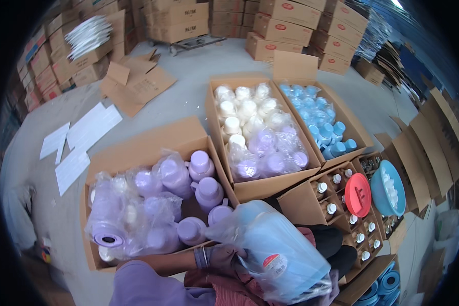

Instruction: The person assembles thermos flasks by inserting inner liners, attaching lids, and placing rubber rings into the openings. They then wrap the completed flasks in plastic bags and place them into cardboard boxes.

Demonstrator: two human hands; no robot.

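Note:
A light blue vacuum flask (285, 250) in a clear plastic bag lies tilted across my lap, with a round red and white sticker on its side. My left hand (228, 259) is closed against its near-left side, and the bag hides part of the fingers. I do not see my right hand; the flask and its bag cover that area. Just beyond my left arm is an open carton (149, 127) of lavender flasks, some bagged and some bare. One bagged lavender flask (108, 214) lies on top of the others at the carton's left.
Farther off stand a carton (270, 189) of white and lavender flasks and another (363, 145) of blue ones. At right, a red bowl (358, 195) and a blue basin (399, 189) sit on a divided box of white-capped bottles. Blue ring-shaped parts (390, 280) fill a box near right.

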